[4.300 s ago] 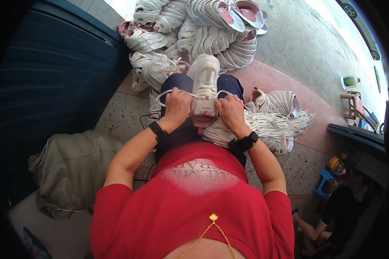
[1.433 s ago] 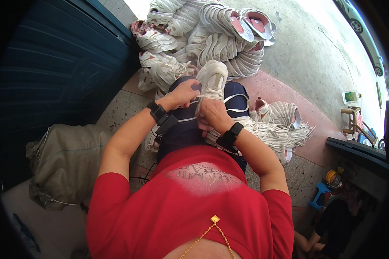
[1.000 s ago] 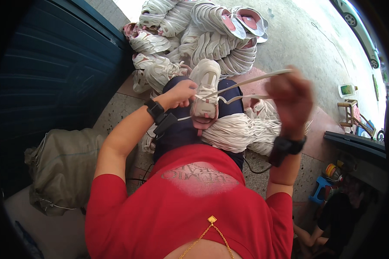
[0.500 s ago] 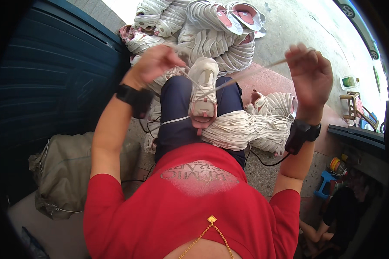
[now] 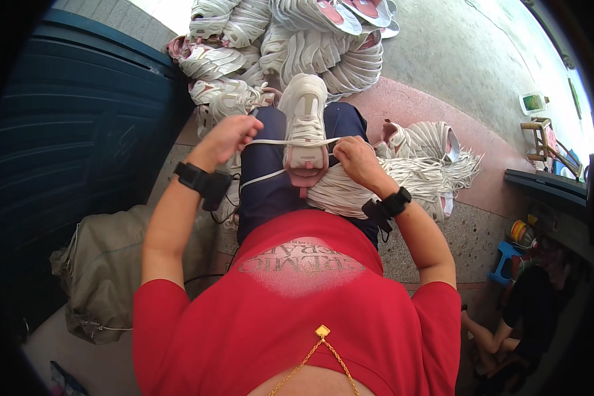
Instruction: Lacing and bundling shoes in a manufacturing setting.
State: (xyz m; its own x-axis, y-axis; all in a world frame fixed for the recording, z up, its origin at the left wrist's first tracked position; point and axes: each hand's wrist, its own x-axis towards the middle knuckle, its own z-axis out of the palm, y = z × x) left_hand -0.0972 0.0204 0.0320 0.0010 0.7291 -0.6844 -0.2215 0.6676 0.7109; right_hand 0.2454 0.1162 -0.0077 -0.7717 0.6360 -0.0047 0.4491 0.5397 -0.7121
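Evidently the white chunky-soled sneaker is being steadied sole-up on the dark blue trousered lap, between both hands, so that the flat white shoelace can be drawn taut across it; one lace end is being pinched in the closed left hand, the other in the curled right hand; beyond the grip a heap of white sneakers is lying, and a bundle of white laces is resting just outside the right hand.
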